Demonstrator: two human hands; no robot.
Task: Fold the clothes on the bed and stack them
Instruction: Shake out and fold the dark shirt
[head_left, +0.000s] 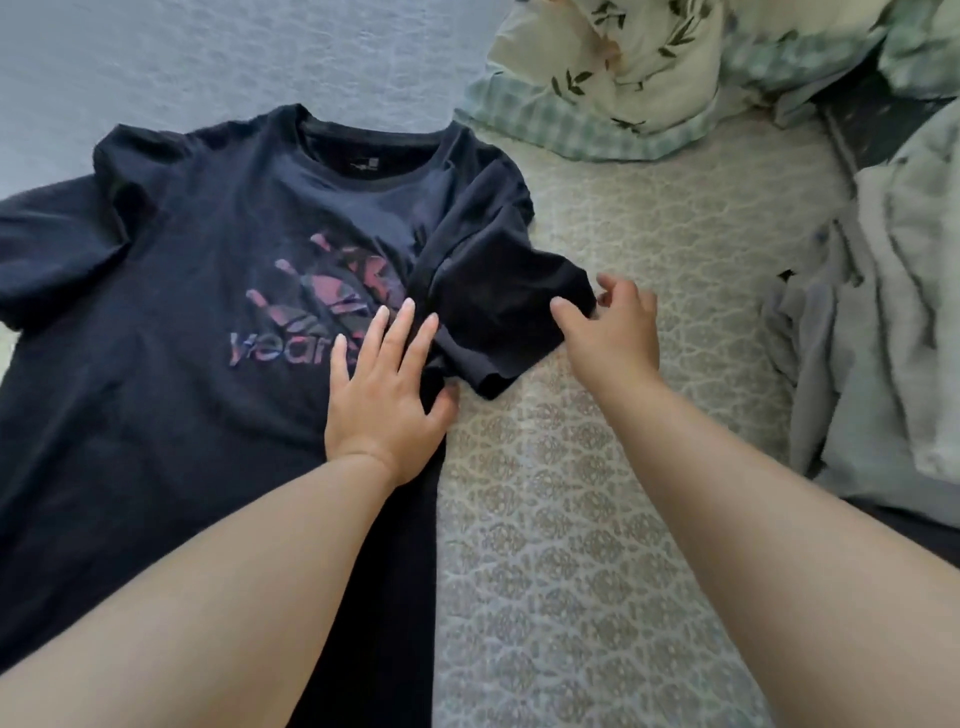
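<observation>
Folding a dark T-shirt on a patterned bed, one hand flat and one pinching the sleeve.

The bed, covered in a pale sheet with a repeating lattice pattern, fills the centre and lower right of the frame, with a plain grey-blue surface beyond it at the upper left. The navy T-shirt lies front up across the left half, its pink and purple print and the letters "year" showing. A floral and checked duvet is bunched at the upper right, and a heap of pale green clothes sits at the right edge. The shirt's sleeve is folded inward at centre frame. The left hand presses flat on the print, fingers straight and slightly spread. The right hand pinches the sleeve's edge between thumb and curled fingers.
</observation>
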